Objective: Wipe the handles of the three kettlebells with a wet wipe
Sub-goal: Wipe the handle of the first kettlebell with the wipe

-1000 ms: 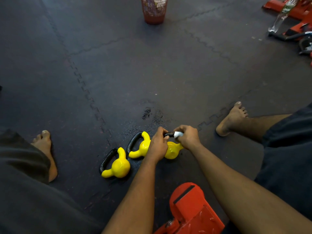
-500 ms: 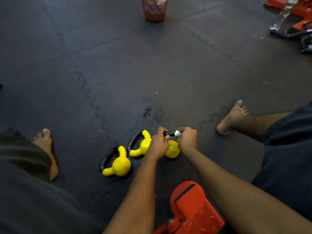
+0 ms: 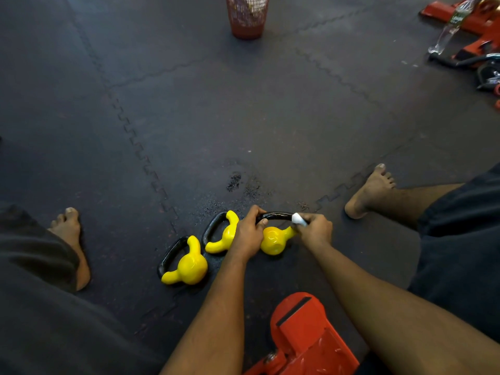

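Your left hand (image 3: pixel 249 235) is gripping the handle (image 3: pixel 277 215) of the rightmost kettlebell (image 3: pixel 273 240) while your right hand (image 3: pixel 316 230) is pinching the wet wipe (image 3: pixel 297 219) onto it; sliding it along the bar seems next.

The middle kettlebell (image 3: pixel 223 238) is glossy yellow with a black handle (image 3: pixel 209 228). The left kettlebell (image 3: pixel 190 266) and right kettlebell (image 3: pixel 273 240) on either side of it share that yellow and black. Just right of it, the wet wipe (image 3: pixel 297 218) is white. The floor mats (image 3: pixel 270 104) under it are dark grey with jigsaw-toothed seams, and a black speckled patch (image 3: pixel 234 181) lies just beyond it. Far beyond it is a dull red mesh basket (image 3: pixel 247 14). Nearer than it is a bright orange-red metal frame (image 3: pixel 303 334). The shorts (image 3: pixel 465 239) flanking it are dark charcoal.
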